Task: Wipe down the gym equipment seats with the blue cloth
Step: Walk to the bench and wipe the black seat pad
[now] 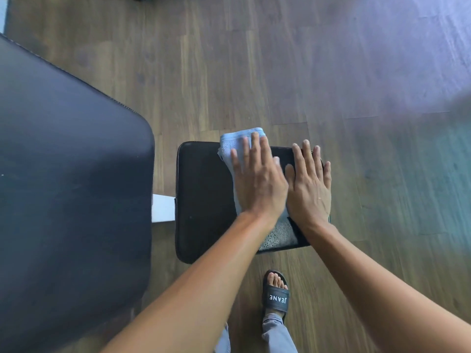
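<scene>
A small black padded seat (204, 200) lies below me in the middle of the head view. The folded blue cloth (233, 145) rests across its top, with one end sticking out past the far edge. My left hand (257, 182) presses flat on the cloth, fingers spread. Beside it, my right hand (309, 184) lies flat on the right part of the seat, fingers apart, holding nothing. A worn, speckled patch of the seat shows between my wrists.
A large dark padded bench (68, 187) fills the left side, joined to the seat by a white frame bar (163, 208). Wood-look flooring (331, 72) surrounds everything. My foot in a black slide sandal (276, 294) stands just in front of the seat.
</scene>
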A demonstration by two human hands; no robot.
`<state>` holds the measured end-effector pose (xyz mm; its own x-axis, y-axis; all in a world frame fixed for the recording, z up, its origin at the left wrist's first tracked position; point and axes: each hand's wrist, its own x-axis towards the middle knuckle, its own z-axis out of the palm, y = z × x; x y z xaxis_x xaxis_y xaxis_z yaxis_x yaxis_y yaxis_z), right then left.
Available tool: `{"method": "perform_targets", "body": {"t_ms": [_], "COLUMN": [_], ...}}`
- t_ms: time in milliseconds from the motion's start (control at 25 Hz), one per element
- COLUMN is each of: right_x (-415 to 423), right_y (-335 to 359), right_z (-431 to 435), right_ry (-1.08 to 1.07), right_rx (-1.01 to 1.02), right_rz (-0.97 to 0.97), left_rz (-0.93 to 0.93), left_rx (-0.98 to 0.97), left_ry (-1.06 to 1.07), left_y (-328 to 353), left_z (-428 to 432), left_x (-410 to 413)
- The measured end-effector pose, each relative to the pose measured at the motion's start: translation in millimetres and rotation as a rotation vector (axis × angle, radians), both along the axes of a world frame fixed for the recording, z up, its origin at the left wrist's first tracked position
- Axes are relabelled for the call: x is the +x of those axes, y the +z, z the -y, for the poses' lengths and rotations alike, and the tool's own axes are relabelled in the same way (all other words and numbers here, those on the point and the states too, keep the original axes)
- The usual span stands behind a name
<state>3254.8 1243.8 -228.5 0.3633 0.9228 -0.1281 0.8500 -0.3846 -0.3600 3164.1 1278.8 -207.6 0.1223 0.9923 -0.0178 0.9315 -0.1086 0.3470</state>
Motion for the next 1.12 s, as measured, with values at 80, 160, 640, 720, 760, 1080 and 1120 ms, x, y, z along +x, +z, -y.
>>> {"method": "perform_targets", "body": {"t_ms": [80,160,640,720,760,1080,1120], "right_x": [0.5,0.1,-5.6,-5.5,-5.7,-4.2,-4.1], "right_y": [-3.5,-3.1,-0.3,0.1,0.1,0.0,-0.4], "right_z": [1.9,1.8,0.1,-0.2,-0.2,-0.1,0.3], "right_ry": [0.033,0.015,-0.016,-0.018,-0.021,0.000,0.001], "right_rx": [0.024,0.028,0.014,0.014,0.012,-0.004,-0.003], "right_rz": [0.034,0.041,0.105,0.105,0.106,0.076,0.071], "left_rz": [-0.063,-0.097,-0.120,-0.124,-0.121,-0.201,-0.209], "left_rx": [-0.048,-0.018,0.106,0.097,0.090,0.090,0.088], "left_ry": [0.039,0.037,-0.099,-0.013,0.014,0.011,0.017], "left_y": [-9.7,-17.5,-26.9,-25.0,-24.3,-22.8,-22.4], "left_z": [1.7,2.7,-22.2,-24.7,-24.9,31.4,40.3], "left_x": [13.4,12.7,-103.2,-114.1,-116.8,-130.8,-131.3]}}
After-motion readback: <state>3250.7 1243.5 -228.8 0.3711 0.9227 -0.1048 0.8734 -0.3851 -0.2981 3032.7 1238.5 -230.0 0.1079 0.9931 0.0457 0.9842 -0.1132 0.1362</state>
